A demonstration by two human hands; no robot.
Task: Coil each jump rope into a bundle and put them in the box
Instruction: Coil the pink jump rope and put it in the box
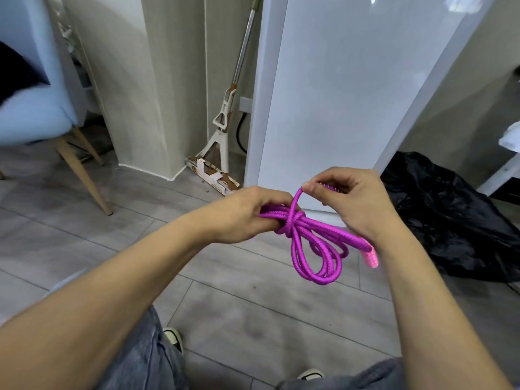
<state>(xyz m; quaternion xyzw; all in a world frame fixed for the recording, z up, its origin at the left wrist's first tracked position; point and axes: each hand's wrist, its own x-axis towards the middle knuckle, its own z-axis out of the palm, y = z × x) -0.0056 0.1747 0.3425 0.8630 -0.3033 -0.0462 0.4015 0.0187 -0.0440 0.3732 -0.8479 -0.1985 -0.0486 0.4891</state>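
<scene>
Gripping one coiled bundle of bright magenta braided jump rope (306, 232), the left hand (247, 215) curled its fingers around the gathered strands beside the knot. Right of the knot, the right hand (354, 201) pinched a rope strand rising from it. One pink handle (371, 258) hung below that wrist.

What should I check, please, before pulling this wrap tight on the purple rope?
1. Left hand grips the bundled strands of the rope: ok.
2. Right hand pinches the free end that rises from the wrap: ok.
3. Wrap goes round the bundle: ok, though not pulled snug.
4. Loops hang free below, untangled: ok.
5. Pink handle clear of the wrap: ok.
6. Box within reach: cannot tell, none in view.
</scene>
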